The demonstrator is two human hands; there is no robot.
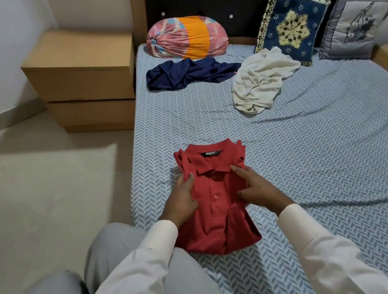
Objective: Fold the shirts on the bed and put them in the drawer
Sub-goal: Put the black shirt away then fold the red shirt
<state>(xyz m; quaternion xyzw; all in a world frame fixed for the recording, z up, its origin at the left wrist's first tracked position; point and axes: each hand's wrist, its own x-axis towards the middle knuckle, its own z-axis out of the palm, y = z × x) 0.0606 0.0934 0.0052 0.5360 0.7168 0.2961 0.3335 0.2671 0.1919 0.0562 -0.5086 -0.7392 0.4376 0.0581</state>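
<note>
The red shirt (pixel 215 196) lies folded into a neat block near the foot of the bed (pixel 331 162), collar and label facing up, just in front of the seated person's knees. The left hand (pixel 183 197) lies along the block's left edge with its fingers fairly straight, pressing the fabric in; whether the fingertips tuck underneath cannot be told. The right hand (pixel 256 187) sits on the right side, thumb and forefinger curved round a bunch of cloth there. This looks like the end of the first fold: the sides are being squared up before the shirt is lifted. Further up the bed, a navy shirt (pixel 188 73) and a white shirt (pixel 258 79) lie crumpled and unfolded, well apart from the red one. The bedside cabinet (pixel 85 88) stands to the left of the bed with both drawers closed. The next move probably calls for sliding both hands under the block, carrying it flat so the fold holds, and freeing one hand to pull a drawer open.
</note>
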